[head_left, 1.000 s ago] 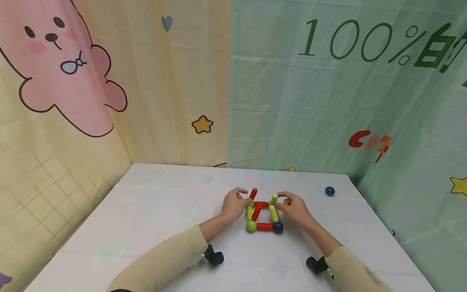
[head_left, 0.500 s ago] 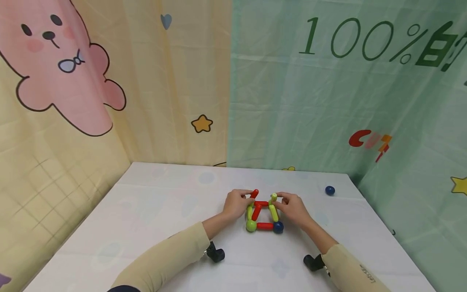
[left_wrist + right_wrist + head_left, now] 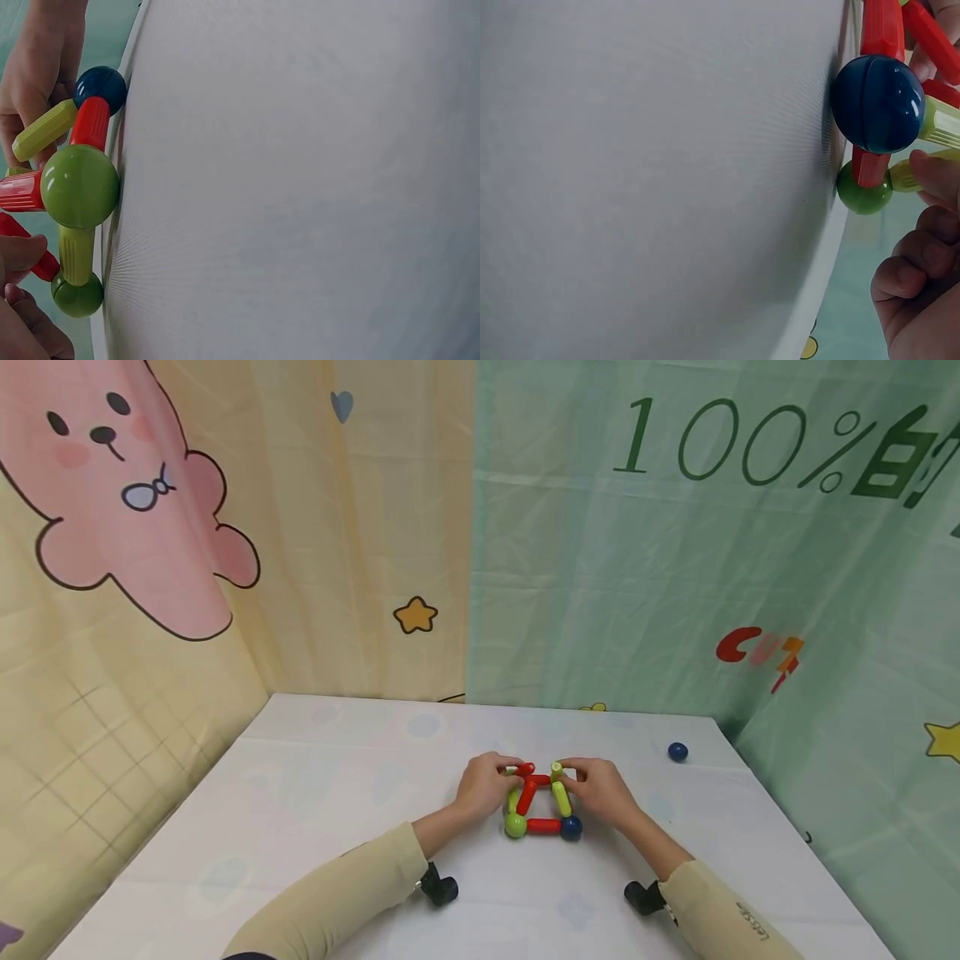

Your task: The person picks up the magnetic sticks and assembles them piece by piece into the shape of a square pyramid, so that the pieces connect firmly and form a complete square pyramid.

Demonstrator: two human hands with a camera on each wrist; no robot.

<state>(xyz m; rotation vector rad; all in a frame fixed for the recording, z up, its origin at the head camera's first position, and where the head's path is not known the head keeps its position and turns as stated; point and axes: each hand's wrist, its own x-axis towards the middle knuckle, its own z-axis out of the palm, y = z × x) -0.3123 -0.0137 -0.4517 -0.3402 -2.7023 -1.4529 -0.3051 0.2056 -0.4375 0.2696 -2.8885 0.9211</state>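
Note:
A frame of magnetic rods and balls stands on the table, with a green ball and a dark blue ball at its front corners. A red rod joins them. My left hand pinches an upright red rod at the back left, rising from another green ball. At the back right, my right hand pinches a yellow-green rod that is joined to a green ball. Fingers partly hide both back corners. Two front rods, red and yellow-green, lean upward and inward.
A loose dark blue ball lies at the table's back right. The white-covered table is bordered by printed curtains behind and at both sides. Black wrist cameras hang beneath both forearms.
The red rod in my left hand has tilted inward to the right, its tip now lower. The yellow-green rod in my right hand has leaned slightly left. Both hands have come a little closer together.

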